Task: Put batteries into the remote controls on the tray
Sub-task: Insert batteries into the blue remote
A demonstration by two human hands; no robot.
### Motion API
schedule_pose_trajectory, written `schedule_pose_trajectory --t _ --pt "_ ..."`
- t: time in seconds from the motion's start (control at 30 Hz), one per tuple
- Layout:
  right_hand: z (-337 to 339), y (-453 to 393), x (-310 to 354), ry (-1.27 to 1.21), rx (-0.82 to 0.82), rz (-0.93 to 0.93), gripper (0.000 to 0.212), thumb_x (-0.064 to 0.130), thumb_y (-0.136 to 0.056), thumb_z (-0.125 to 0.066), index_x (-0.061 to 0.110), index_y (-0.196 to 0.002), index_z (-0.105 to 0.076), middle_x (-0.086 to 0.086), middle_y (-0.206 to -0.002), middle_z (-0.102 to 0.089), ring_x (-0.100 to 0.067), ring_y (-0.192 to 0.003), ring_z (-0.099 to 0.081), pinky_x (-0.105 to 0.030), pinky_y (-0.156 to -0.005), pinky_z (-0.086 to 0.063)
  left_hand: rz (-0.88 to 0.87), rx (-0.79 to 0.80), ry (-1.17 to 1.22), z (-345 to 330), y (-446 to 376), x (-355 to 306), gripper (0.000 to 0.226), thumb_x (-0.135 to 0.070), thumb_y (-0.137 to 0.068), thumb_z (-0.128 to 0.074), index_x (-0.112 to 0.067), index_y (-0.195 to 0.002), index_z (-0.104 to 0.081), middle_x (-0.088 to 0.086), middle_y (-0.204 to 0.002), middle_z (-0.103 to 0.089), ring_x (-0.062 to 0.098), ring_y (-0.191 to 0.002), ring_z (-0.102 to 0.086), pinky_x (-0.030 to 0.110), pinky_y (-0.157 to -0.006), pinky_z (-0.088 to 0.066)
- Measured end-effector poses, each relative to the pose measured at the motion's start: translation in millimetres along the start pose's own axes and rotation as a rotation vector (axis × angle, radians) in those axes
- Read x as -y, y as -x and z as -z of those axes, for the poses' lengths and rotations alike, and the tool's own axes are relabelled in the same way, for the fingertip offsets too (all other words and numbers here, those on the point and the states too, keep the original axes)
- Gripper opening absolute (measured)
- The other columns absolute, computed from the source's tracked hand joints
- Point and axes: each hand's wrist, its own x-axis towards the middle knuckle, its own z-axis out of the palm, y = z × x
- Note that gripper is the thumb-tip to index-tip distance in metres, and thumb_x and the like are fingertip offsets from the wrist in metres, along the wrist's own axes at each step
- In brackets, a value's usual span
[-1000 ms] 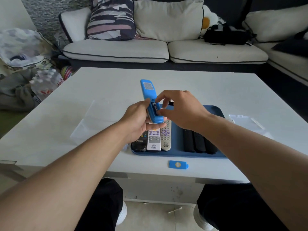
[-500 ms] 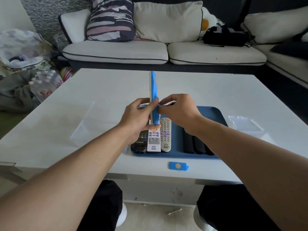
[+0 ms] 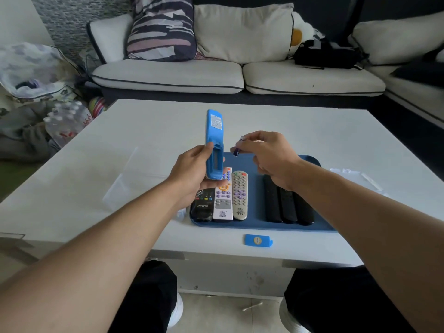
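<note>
- The left hand (image 3: 192,174) grips the blue remote (image 3: 213,143) by its lower end and holds it upright above the far-left part of the tray (image 3: 254,164), back toward the camera, battery bay open.
- The right hand (image 3: 269,157) pinches a small battery (image 3: 236,150) between thumb and fingertips, just beside the remote but not touching it; a second battery seems to be in the same pinch, though that is too small to tell.
- The bay looks empty from here, so I judge this remote not yet loaded.
- Its blue cover (image 3: 258,240) lies on the worktop (image 3: 312,131) between the tray's near edge and the worktop's near edge, still to be refitted.
- Three remotes (image 3: 225,195) lie face up at the tray's left end and three black ones (image 3: 288,203) at its right; whether any hold batteries cannot be told.
- Clear packaging (image 3: 355,176) lies by the worktop's right edge, near the tray.
- The worktop's far half is open, giving the hands free room; the cover sits near the near edge and could be knocked off.
</note>
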Motion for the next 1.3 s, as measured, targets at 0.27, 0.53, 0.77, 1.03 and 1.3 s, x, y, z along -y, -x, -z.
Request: schedule_pose_trajectory --t 0.27,0.53,0.77,1.03,1.3 --pt "4 9 3 0.288 0.139 0.197 0.014 0.032 -0.087 -0.077 0.021 -0.096 -0.076 0.009 -0.07 -0.059 0.0 -0.044 -0.041 -0.013 -0.042 -0.031 0.049 0.09 0.052 2 2 -1 0.032 -0.031 -0.109 -0.042 -0.009 -0.118 -0.064 0.01 -0.098 -0.077 0.027 -0.09 -0.077 0.044 -0.07 -0.065" --pt "10 10 5 0.328 0.093 0.263 0.016 0.027 -0.081 -0.084 0.019 -0.094 -0.078 0.014 -0.066 -0.061 0.004 -0.043 -0.047 -0.006 -0.041 -0.031 0.081 0.181 0.01 -4 8 -1 0.034 -0.029 -0.11 -0.039 -0.008 -0.123 -0.063 0.02 -0.12 -0.071 0.035 -0.109 -0.071 0.043 -0.069 -0.064" --pt "10 11 4 0.414 0.116 0.307 0.009 0.028 -0.088 -0.077 0.025 -0.096 -0.08 0.015 -0.071 -0.065 0.006 -0.048 -0.048 -0.005 -0.046 -0.033 0.115 0.217 0.044 -4 8 -1 0.036 -0.027 -0.11 -0.039 -0.006 -0.128 -0.062 0.019 -0.119 -0.072 0.036 -0.107 -0.072 0.047 -0.072 -0.063" --pt "8 6 -5 0.418 0.103 0.322 0.01 0.035 -0.076 -0.085 0.028 -0.08 -0.08 0.006 -0.075 -0.071 0.002 -0.054 -0.047 -0.008 -0.049 -0.036 0.125 0.26 0.031 -11 12 5 0.033 -0.028 -0.109 -0.041 -0.01 -0.119 -0.066 0.018 -0.108 -0.075 0.034 -0.088 -0.076 0.055 -0.082 -0.06" --pt "7 6 -3 0.541 0.107 0.327 0.042 0.043 -0.062 -0.093 0.026 -0.08 -0.059 0.008 -0.071 -0.058 -0.003 -0.053 -0.046 -0.015 -0.05 -0.037 0.094 0.274 -0.007 -15 14 5 0.028 -0.028 -0.108 -0.045 -0.014 -0.119 -0.066 0.015 -0.104 -0.073 0.037 -0.089 -0.076 0.057 -0.081 -0.061"
